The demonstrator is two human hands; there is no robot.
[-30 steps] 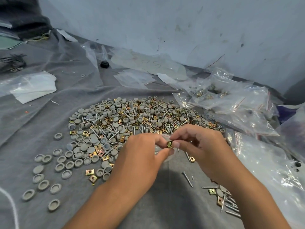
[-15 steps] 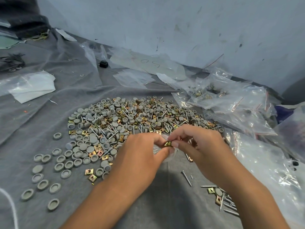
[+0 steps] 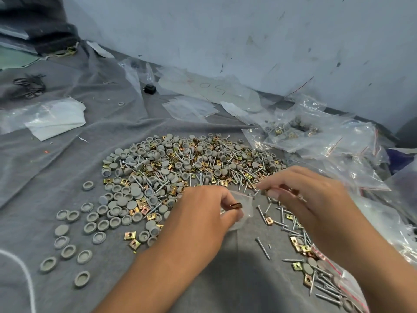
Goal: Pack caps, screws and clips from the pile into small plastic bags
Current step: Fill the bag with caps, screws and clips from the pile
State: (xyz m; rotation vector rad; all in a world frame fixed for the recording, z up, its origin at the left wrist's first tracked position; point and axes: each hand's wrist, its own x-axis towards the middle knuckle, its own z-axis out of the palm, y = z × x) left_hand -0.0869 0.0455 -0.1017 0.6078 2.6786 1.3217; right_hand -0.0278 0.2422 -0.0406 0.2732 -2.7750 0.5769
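Note:
A broad pile (image 3: 191, 161) of grey caps, brass clips and screws lies on the grey cloth. My left hand (image 3: 203, 218) pinches a small clear plastic bag (image 3: 246, 207) at its mouth, and a brass clip (image 3: 235, 206) sits right at its fingertips. To the right, a short gap away, my right hand (image 3: 311, 197) hovers over the pile's near edge. Its fingers are curled, with brass pieces that look like clips showing between them, blurred by motion. Loose screws (image 3: 262, 245) and clips (image 3: 269, 220) lie below the hands.
Single grey caps (image 3: 67, 245) are scattered at the left. Filled clear bags (image 3: 316, 136) are heaped at the right, and another bag with a red strip (image 3: 338, 274) lies at the lower right. Flat unfilled bags (image 3: 189, 108) and a white sheet (image 3: 56, 119) lie behind, near the wall.
My right hand has pulled away to the right from the bag's mouth. The brass clip it pinched there now sits at my left hand's fingertips, by the bag.

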